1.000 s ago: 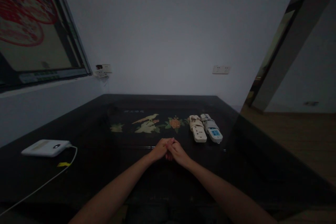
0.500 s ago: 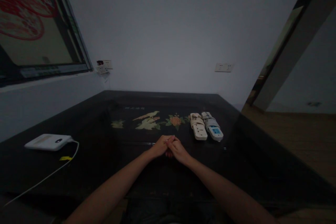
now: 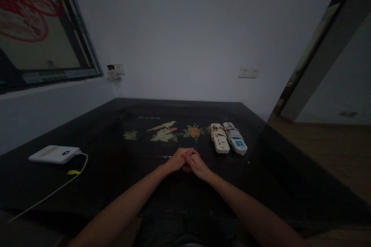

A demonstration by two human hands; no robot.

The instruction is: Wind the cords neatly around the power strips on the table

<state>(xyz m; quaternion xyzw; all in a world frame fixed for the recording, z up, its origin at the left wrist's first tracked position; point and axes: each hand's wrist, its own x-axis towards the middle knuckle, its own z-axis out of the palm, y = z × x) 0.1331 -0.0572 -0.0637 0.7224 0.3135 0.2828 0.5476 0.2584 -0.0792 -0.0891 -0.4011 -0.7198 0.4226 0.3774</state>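
Observation:
My left hand and my right hand are clasped together low over the near middle of the dark table. Their fingers are closed around each other, and no object shows between them. Nearest to my right hand, farther off to the right, lies a cream power strip with its cord wound around it. Right beside it is a second power strip, white with a blue socket face, also wrapped in its cord.
On the table's left lies a white power bank with a white cable running over the near edge. A yellow tag is by the cable. Wall sockets sit above the far edge; a window is at left.
The view has shifted very slightly. My hands stay clasped in the same place, and the things on the table have not moved.

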